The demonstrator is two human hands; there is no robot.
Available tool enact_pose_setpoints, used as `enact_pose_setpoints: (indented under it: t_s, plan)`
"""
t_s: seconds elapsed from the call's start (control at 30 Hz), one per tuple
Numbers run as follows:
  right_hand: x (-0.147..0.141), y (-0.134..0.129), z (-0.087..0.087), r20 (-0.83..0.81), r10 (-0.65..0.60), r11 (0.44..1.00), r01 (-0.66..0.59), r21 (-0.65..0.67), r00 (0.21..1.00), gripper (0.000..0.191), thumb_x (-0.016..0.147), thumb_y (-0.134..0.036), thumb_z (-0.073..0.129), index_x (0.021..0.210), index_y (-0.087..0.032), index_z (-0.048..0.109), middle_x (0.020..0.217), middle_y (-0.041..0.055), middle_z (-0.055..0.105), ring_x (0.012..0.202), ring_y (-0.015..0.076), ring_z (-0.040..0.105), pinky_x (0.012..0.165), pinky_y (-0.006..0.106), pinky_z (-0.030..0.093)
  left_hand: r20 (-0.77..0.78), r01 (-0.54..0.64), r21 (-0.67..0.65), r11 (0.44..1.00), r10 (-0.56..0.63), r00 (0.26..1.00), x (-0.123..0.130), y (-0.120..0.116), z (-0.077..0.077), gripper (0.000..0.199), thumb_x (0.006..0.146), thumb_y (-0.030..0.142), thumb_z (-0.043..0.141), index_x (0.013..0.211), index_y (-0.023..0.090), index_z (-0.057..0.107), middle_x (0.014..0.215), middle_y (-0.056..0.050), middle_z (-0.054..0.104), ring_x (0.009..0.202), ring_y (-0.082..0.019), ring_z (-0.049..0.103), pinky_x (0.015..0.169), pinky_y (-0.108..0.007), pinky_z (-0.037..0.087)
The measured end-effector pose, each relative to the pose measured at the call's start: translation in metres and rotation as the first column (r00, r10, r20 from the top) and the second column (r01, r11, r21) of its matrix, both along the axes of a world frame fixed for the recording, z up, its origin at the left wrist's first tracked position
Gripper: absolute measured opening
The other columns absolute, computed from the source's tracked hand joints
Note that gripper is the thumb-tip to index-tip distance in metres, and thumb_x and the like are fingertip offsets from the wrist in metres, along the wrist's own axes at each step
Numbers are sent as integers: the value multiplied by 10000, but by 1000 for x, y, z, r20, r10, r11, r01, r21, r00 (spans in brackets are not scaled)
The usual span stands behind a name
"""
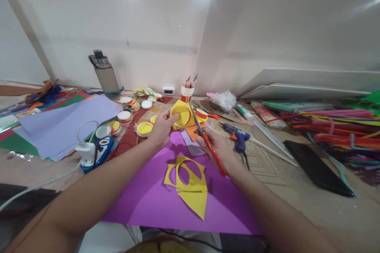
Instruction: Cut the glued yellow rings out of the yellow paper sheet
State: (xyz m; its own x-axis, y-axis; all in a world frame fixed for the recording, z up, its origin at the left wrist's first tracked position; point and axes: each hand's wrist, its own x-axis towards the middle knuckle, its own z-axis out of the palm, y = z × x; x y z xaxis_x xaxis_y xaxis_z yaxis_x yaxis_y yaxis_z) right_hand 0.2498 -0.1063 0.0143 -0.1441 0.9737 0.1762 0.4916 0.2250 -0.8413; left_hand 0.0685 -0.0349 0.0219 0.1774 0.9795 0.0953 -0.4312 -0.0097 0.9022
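My left hand (162, 129) is closed on a piece of yellow paper (190, 121), with a shallow round yellow disc (181, 114) against it. The thumb lies on the disc. My right hand (219, 148) grips red-handled scissors (211, 151), whose blades point up and away, close to the paper's right edge. Whether the blades touch the paper I cannot tell. Below both hands, yellow paper scraps (192, 182) with round holes lie on a purple sheet (142, 201). Beyond the scissors sits another round piece (202, 114) with a red rim.
A blue glue gun (240, 137) and a black phone-like slab (317, 168) lie on the right, near colourful pipe cleaners (350, 126). On the left are lilac sheets (68, 122), a power strip (99, 154) and a bottle (105, 75). A pen cup (187, 91) stands behind.
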Motion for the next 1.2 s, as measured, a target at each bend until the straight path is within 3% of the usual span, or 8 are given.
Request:
enact_pose_setpoints:
  t_s: [0.23,0.6,0.8,1.07,1.2]
  plan:
    - [-3,-4,-2,-61,5,999,-7,-40,998,293,883,-503,563,891,-210,553,550,-56,451,450,108,408,429,235,309,8,-8,-8,1000,8,1000,1,0,0,347,668,328,795,930,162,640,814,-10,689,639,-138,621,490,-248,532]
    - [-4,-2,-1,29,-19,1000,20,-16,999,343,860,-551,563,834,-209,569,592,-31,493,513,122,433,475,245,313,158,56,-49,997,-48,986,-1,-5,4,349,714,347,785,992,152,705,918,-40,742,796,-164,689,688,-269,573]
    - [-8,-5,7,62,3,1000,-4,19,998,344,878,-536,527,770,-210,527,629,-19,501,576,136,444,541,267,326,116,-39,-103,994,51,992,4,0,-2,363,573,241,883,874,153,700,844,-14,739,730,-127,670,717,-243,542]
    - [-8,-6,10,53,15,1000,-16,22,998,276,877,-498,522,873,-221,527,680,-6,546,610,153,473,567,282,376,66,17,-71,997,-13,998,7,-5,0,377,560,255,880,871,144,697,807,-34,726,726,-163,668,747,-307,537]
    - [-6,-5,5,61,2,1000,-3,21,998,297,872,-520,533,837,-226,518,684,-9,530,623,153,457,569,279,356,58,29,-42,999,-27,998,6,-5,-1,366,571,260,875,870,148,697,802,-27,726,701,-145,655,712,-279,522]
